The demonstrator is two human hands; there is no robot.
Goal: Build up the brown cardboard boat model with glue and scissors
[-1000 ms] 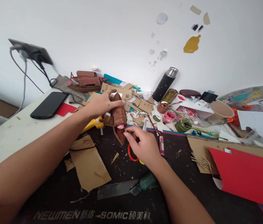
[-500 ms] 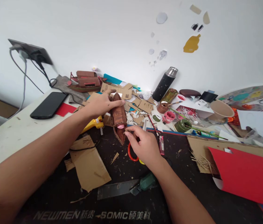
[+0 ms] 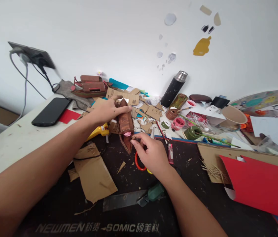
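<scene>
My left hand (image 3: 106,111) grips the far end of a brown painted cardboard boat model (image 3: 125,126) that lies on the black mat (image 3: 119,204). A pink spot shows on the boat's deck. My right hand (image 3: 150,153) is at the boat's near end, thumb and forefinger pinched on a tiny piece I cannot make out, right beside the hull. Under that hand lie red-handled scissors (image 3: 138,163).
Cardboard scraps (image 3: 93,172) and a yellow glue gun (image 3: 97,131) lie left of the boat. A phone (image 3: 51,111), another boat model (image 3: 89,86), a black flask (image 3: 173,88), paint pots, a red sheet (image 3: 259,186), a metal ruler (image 3: 121,200) and a green cutter (image 3: 153,193) surround the work.
</scene>
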